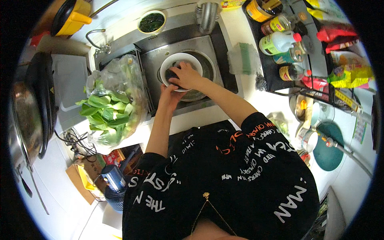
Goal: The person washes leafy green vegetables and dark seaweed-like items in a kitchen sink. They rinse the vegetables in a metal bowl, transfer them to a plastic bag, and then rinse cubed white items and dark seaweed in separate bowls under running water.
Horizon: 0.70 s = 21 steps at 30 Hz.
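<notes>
Over the steel sink (189,45), my left hand (171,95) grips the near rim of a white bowl (196,61). My right hand (186,75) reaches into the same bowl, its fingers spread over something dark inside. What that dark stuff is, and whether the fingers grasp it, cannot be told. Beneath and to the right of the bowl lies a wide round metal basin (211,64) in the sink. Behind the sink stands a pale bowl (164,21) of dark green leafy food.
Left of the basin, leafy greens (105,112) stick out of a clear plastic bag (136,87). A faucet (105,48) rises at the back left. Metal cups (207,16) stand at the back right. A rack (312,64) of bottles and a green-striped cloth (245,58) are on the right.
</notes>
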Tool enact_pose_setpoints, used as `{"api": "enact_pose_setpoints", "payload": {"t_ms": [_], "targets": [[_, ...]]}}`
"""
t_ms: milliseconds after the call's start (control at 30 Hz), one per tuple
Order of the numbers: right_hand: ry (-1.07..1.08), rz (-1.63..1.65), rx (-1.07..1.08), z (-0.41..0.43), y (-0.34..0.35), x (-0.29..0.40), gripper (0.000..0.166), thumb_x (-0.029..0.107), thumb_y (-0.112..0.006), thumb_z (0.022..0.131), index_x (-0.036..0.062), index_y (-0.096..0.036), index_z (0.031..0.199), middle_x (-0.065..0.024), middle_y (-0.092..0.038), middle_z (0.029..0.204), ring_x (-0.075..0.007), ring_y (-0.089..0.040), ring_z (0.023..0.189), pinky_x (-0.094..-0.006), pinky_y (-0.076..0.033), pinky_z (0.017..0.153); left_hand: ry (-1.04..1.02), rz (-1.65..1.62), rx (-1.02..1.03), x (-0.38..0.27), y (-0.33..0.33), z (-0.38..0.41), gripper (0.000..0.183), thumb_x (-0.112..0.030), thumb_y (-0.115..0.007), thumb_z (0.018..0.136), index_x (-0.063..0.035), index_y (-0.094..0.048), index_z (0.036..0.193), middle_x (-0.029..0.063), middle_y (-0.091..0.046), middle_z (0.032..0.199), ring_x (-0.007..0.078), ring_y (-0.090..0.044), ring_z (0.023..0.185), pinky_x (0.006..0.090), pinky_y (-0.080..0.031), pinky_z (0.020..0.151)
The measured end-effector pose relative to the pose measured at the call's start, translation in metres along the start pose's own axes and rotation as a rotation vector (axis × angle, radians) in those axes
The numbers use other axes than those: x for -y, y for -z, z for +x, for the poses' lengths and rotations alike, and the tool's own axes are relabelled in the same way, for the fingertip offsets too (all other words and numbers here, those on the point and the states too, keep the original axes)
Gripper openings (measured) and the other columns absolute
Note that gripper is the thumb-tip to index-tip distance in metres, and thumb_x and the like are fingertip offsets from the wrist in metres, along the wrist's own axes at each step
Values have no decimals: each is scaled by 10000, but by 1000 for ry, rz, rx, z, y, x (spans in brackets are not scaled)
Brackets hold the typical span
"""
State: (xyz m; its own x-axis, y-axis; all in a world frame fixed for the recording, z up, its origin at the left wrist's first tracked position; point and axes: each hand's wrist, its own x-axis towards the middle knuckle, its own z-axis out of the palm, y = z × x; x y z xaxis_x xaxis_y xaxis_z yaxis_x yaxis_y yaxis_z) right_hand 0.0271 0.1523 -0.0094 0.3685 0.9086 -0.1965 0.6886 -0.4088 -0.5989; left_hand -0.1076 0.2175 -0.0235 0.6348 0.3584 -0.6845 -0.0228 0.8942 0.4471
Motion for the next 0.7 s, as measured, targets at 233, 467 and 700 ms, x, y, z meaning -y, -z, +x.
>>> {"api": "enact_pose_setpoints", "payload": {"t_ms": [233, 467, 700], "targets": [[12, 65, -23, -17, -34, 12, 410, 379, -485, 909, 72, -584, 1163, -296, -526, 1084, -470, -464, 1063, -556, -388, 898, -36, 146, -55, -11, -4, -32, 613, -141, -674, 778, -117, -290, 1255, 135, -393, 1227, 310, -500, 1104, 513, -526, 850], [-138, 447, -58, -21, -50, 30, 380, 357, -470, 914, 82, -587, 1148, -314, -502, 1113, -470, -516, 983, -531, -423, 875, -84, 534, -215, -38, -26, -53, 737, -299, -740, 771, -74, -265, 1288, 146, -444, 1164, 268, -535, 1046, 471, -561, 755], [-25, 1082, -213, -1, -67, 41, 312, 267, -480, 912, 46, -586, 1104, -182, -616, 973, -293, -572, 827, -416, -471, 737, -333, 947, -331, -53, -45, -45, 791, -355, -811, 675, -46, -376, 1260, 174, -469, 1122, 284, -582, 944, 400, -600, 588]]}}
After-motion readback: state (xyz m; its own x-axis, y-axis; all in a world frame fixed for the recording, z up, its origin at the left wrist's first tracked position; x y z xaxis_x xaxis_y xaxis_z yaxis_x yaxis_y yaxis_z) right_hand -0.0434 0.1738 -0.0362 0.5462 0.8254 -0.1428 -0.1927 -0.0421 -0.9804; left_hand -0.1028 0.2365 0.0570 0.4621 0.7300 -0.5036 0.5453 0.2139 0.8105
